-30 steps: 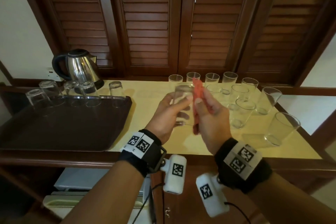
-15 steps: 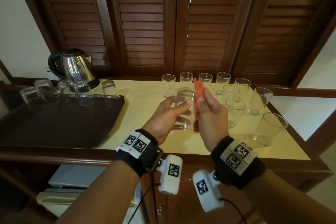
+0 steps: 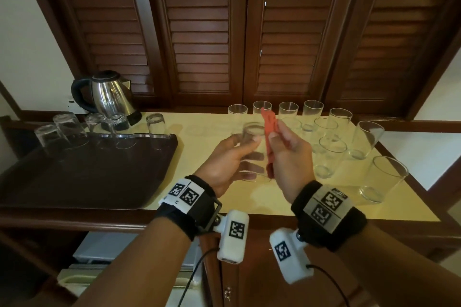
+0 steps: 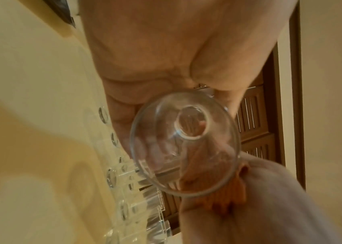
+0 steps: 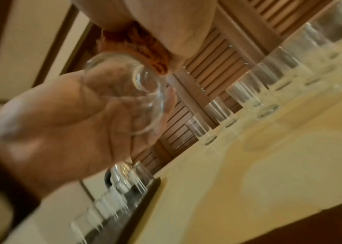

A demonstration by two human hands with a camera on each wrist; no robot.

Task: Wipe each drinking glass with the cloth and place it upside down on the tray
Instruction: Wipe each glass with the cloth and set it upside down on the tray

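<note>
The left hand (image 3: pixel 224 164) curls its fingers round a clear drinking glass (image 3: pixel 252 149), held up above the yellow surface (image 3: pixel 199 127) with its mouth toward the wrist, as the left wrist view shows; the glass holds nothing. The right hand (image 3: pixel 289 159) pinches a folded orange cloth (image 3: pixel 269 137) between thumb and fingers, the cloth pressed against the right side of the held glass.

To the left a dark brown tray (image 3: pixel 99 177) lies on the surface; five glasses (image 3: pixel 67 129) stand upside down along its far edge, all empty; the rest of the tray bed is bare. A steel electric kettle (image 3: pixel 109 95) with a black handle stands behind them.

To the right about a dozen upright tumblers (image 3: pixel 331 159) are grouped on the surface, mouths up, with nothing in them; the nearest one (image 3: pixel 381 179) stands close to the front right corner; behind everything are brown louvred doors (image 3: pixel 199 32).
</note>
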